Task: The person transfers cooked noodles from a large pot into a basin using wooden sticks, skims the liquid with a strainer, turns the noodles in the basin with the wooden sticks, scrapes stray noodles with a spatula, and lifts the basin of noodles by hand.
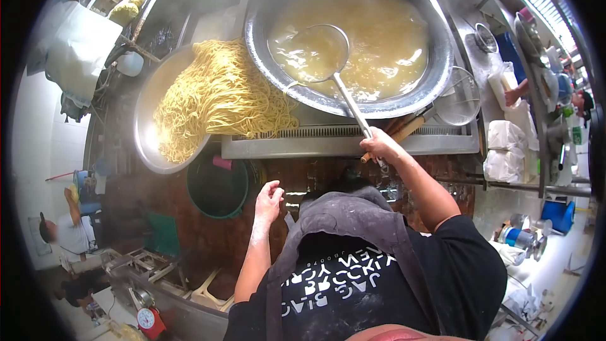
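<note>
My right hand is closed around the long metal handle of a round-rimmed skimmer. The skimmer's hoop is partly sunk in cloudy, yellowish liquid in a large, steaming metal wok. My left hand hangs in the air below the stove edge, fingers loosely bent and holding nothing. A big heap of yellow noodles fills a wide metal bowl left of the wok and spills over its right side onto the counter.
A second wire strainer lies right of the wok. White wrapped packs stand on the right-hand shelf. Below the bowl is a dark green bin. Another person is at the far left, and a person's arm shows at right.
</note>
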`<state>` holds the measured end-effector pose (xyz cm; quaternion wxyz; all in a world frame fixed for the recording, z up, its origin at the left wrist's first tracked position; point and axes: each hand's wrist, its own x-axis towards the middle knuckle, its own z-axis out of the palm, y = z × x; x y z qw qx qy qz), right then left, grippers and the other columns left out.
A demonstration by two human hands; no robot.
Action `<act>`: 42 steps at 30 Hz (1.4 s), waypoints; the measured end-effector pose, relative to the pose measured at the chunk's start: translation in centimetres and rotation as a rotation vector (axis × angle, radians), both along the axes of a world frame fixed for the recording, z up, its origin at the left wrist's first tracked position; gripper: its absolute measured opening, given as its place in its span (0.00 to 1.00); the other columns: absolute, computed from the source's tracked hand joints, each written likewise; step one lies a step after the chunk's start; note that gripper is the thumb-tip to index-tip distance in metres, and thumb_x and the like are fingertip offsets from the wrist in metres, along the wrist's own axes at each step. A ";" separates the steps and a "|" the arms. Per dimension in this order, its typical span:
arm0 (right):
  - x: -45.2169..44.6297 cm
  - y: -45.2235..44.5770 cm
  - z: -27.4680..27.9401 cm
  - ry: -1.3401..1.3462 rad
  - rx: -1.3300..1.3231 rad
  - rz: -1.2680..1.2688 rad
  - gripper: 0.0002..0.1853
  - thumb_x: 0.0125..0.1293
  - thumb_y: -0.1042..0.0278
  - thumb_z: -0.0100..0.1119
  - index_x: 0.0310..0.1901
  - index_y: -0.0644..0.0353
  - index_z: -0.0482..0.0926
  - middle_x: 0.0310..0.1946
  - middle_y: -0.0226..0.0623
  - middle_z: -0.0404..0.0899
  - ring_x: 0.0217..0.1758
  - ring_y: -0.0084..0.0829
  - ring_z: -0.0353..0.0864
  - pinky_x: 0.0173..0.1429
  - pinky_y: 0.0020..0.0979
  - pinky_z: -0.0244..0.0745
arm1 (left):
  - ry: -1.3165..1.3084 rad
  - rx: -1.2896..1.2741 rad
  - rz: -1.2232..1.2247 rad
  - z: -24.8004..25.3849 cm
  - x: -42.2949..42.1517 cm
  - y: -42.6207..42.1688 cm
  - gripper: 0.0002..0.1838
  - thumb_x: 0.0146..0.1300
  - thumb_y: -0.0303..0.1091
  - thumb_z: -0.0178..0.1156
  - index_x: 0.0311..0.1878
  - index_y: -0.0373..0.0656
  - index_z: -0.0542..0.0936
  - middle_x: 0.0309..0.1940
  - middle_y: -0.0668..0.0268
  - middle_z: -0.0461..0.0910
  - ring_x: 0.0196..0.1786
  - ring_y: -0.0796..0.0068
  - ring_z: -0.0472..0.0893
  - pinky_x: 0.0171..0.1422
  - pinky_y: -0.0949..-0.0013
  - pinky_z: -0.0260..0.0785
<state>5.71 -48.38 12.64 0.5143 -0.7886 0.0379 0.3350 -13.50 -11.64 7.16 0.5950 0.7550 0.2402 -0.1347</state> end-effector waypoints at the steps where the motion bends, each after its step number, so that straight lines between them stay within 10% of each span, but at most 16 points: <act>1: -0.7 0.9 1.5 -0.012 0.040 -0.016 0.08 0.58 0.70 0.54 0.35 0.66 0.72 0.16 0.30 0.70 0.15 0.23 0.72 0.17 0.30 0.66 | -0.010 -0.025 0.018 -0.2 -0.2 0.3 0.17 0.69 0.29 0.60 0.60 0.39 0.75 0.39 0.66 0.83 0.34 0.81 0.80 0.40 0.75 0.75; 9: -3.9 7.4 7.4 -0.041 0.116 0.027 0.10 0.66 0.70 0.59 0.42 0.63 0.68 0.19 0.28 0.68 0.15 0.21 0.70 0.17 0.28 0.64 | -0.040 -0.006 -0.007 0.6 -1.6 0.8 0.17 0.69 0.31 0.61 0.59 0.38 0.77 0.39 0.64 0.84 0.35 0.78 0.82 0.43 0.73 0.77; 15: -5.1 16.3 7.8 -0.527 -0.110 0.281 0.15 0.66 0.68 0.57 0.49 0.65 0.68 0.34 0.63 0.81 0.40 0.62 0.81 0.45 0.55 0.75 | -0.088 -0.220 -0.046 -0.2 -0.4 -0.1 0.17 0.70 0.33 0.60 0.59 0.39 0.76 0.39 0.65 0.83 0.36 0.78 0.82 0.43 0.72 0.77; 28: 1.4 -3.9 10.4 -0.643 -0.490 0.011 0.23 0.65 0.68 0.56 0.61 0.62 0.70 0.45 0.60 0.81 0.51 0.56 0.81 0.55 0.48 0.75 | -0.139 -0.076 0.029 -0.6 16.4 0.8 0.19 0.70 0.38 0.60 0.58 0.38 0.79 0.30 0.70 0.80 0.23 0.85 0.73 0.28 0.77 0.67; 30: 0.4 -7.6 11.8 -0.534 -0.514 -0.023 0.25 0.63 0.66 0.58 0.62 0.64 0.71 0.45 0.60 0.81 0.49 0.57 0.81 0.54 0.47 0.74 | -0.245 -0.005 0.018 -5.3 21.5 1.9 0.19 0.67 0.39 0.63 0.56 0.38 0.81 0.32 0.68 0.83 0.32 0.81 0.78 0.37 0.74 0.71; 38: -3.8 -15.0 10.0 -0.420 -0.280 -0.277 0.22 0.65 0.78 0.59 0.61 0.66 0.72 0.43 0.37 0.81 0.46 0.28 0.78 0.58 0.28 0.71 | -0.040 -0.212 0.164 -4.5 31.0 -1.1 0.32 0.67 0.34 0.63 0.72 0.41 0.65 0.21 0.74 0.70 0.18 0.85 0.65 0.19 0.77 0.57; 42: -4.4 -15.7 9.5 -0.327 -0.251 -0.361 0.20 0.66 0.78 0.58 0.60 0.67 0.72 0.40 0.31 0.78 0.42 0.22 0.73 0.53 0.25 0.71 | -0.076 -0.306 0.106 -5.9 31.9 -1.0 0.13 0.69 0.37 0.63 0.51 0.42 0.74 0.20 0.75 0.69 0.16 0.85 0.63 0.17 0.76 0.52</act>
